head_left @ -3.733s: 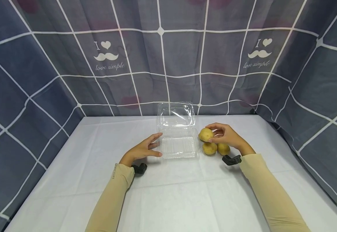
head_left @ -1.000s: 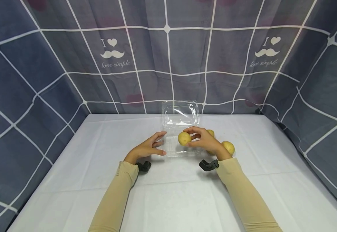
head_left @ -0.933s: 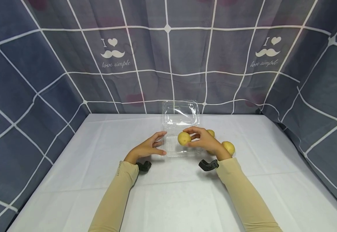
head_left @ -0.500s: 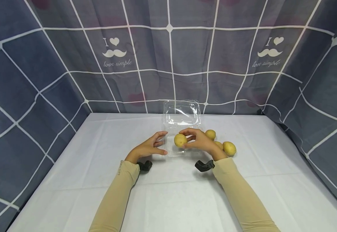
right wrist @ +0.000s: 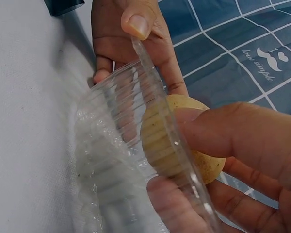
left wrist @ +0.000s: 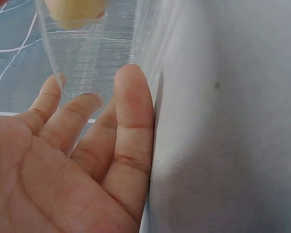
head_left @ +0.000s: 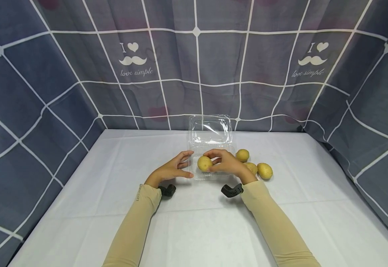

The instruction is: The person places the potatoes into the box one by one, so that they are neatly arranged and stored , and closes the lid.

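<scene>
My right hand pinches a yellow potato between thumb and fingers. In the head view the potato overlaps the base of a clear plastic clamshell box; the right wrist view shows it partly behind the box's see-through ribbed wall. The box lid stands raised at the back. My left hand is at the box's left side, thumb and fingers extended and spread, fingertips right at the wall. Right of the box lie three more potatoes, one at the back, one partly behind my right wrist, one outermost.
A white cloth covers the table. Dark grey-blue curtains with white grid lines enclose the back and both sides. A black wrist camera mount sits at each cuff, left and right.
My right hand has carried the potato left from the group beside the box and lowered it over the base. The other potatoes now show more fully. My left hand stays at the box's side.
</scene>
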A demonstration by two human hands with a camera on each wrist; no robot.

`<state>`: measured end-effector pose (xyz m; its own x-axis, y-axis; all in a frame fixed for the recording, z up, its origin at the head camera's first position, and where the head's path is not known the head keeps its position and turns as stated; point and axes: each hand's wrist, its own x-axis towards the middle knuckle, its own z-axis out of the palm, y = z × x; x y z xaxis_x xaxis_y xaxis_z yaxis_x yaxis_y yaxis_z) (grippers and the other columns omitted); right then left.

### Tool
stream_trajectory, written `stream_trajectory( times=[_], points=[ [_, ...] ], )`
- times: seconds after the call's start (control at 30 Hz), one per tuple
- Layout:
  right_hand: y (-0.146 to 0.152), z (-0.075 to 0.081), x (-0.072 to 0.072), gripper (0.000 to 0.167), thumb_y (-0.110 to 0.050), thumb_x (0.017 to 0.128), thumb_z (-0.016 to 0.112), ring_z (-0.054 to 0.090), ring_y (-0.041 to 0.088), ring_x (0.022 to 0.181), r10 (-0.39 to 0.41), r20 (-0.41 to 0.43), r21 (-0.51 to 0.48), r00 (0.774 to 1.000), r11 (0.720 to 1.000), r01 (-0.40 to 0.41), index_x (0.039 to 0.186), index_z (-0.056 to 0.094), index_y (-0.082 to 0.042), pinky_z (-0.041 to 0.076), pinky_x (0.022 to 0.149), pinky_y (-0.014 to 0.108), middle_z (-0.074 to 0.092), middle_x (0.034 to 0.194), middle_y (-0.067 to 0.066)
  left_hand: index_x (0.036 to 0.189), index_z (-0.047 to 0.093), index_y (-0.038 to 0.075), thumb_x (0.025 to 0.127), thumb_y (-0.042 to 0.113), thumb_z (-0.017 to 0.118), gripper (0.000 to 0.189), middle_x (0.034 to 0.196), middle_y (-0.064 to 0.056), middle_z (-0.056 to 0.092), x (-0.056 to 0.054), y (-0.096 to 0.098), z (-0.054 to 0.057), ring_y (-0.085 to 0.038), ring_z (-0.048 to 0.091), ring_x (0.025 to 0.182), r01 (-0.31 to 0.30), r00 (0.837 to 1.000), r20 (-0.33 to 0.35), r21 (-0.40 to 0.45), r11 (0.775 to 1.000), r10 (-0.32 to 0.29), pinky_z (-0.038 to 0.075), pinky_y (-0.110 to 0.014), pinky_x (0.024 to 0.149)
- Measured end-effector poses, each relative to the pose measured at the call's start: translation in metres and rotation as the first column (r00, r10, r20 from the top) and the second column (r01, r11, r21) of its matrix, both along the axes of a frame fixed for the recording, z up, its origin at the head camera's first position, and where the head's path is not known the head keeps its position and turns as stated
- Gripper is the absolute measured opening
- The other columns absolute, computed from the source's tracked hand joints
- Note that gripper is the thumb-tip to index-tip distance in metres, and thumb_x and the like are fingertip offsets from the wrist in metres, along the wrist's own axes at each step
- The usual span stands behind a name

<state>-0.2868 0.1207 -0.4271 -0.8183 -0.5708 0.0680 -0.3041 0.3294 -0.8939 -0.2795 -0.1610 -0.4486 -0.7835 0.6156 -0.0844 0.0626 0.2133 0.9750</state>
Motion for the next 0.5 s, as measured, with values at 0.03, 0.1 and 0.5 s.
stream_trajectory(
  times=[0.03,0.1,0.5],
  points=[
    [-0.0005,-0.0004,-0.0002,0.057,0.002,0.087,0.084,0.068,0.039,0.121,0.006,-0.003,0.004,1.0,1.0,-0.006,0.14,0.064,0.008,0.056,0.107,0.048,0.067,0.138,0.025,0.17,0.016,0.002,0.097,0.001,0.078,0.096,0.179,-0.021,0.014,0.0001,0.0,0.0,-0.045,0.023,0.162,0.001,1.0,0.0,0.001,1.0,-0.001,0.033,-0.06,0.126],
    [-0.0014,-0.0016,-0.0009,0.056,0.002,0.088,0.084,0.068,0.039,0.122,0.023,-0.006,0.008,1.0,1.0,-0.023,0.14,0.063,0.009,0.056,0.108,0.048,0.067,0.137,0.025,0.17,0.016,0.002,0.097,0.001,0.078,0.096,0.179,-0.021,0.013,0.0004,0.0,0.0,-0.044,0.023,0.162,0.005,1.0,-0.001,0.003,1.0,-0.005,0.033,-0.06,0.126],
    [-0.0071,-0.005,-0.004,0.052,0.003,0.093,0.078,0.068,0.04,0.123,0.051,0.056,0.055,0.997,0.997,-0.054,0.142,0.063,0.007,0.055,0.109,0.048,0.066,0.139,0.026,0.171,0.016,0.005,0.096,0.003,0.079,0.097,0.179,-0.019,0.014,0.0001,0.0,-0.001,-0.044,0.024,0.163,0.0,1.0,-0.001,-0.005,1.0,0.0,0.032,-0.06,0.127]
  ],
)
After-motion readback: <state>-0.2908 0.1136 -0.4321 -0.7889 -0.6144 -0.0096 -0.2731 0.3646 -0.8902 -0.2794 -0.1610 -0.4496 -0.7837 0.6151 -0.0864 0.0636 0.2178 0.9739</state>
